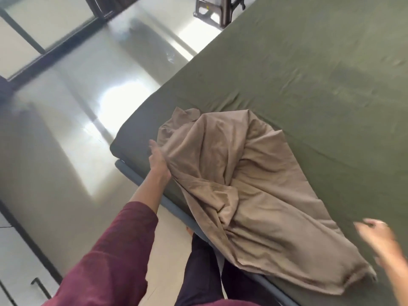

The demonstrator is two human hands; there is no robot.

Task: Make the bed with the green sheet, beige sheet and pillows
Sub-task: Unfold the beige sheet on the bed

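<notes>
The green sheet [309, 74] lies stretched over the mattress and covers it to the corner. A crumpled beige sheet [238, 184] lies in a heap on the near edge of the bed. My left hand [157, 160] is at the heap's left side, its fingers hidden in the beige cloth, thumb pointing up. My right hand [379, 241] hovers blurred at the lower right, fingers loosely curled, just right of the heap and holding nothing. No pillow is in view.
The blue-grey bed frame [141, 180] runs under the mattress edge. Shiny pale floor [77, 129] spreads to the left. A dark stool [212, 12] stands past the bed's far corner. Dark-framed windows [44, 29] at upper left. My legs stand against the frame.
</notes>
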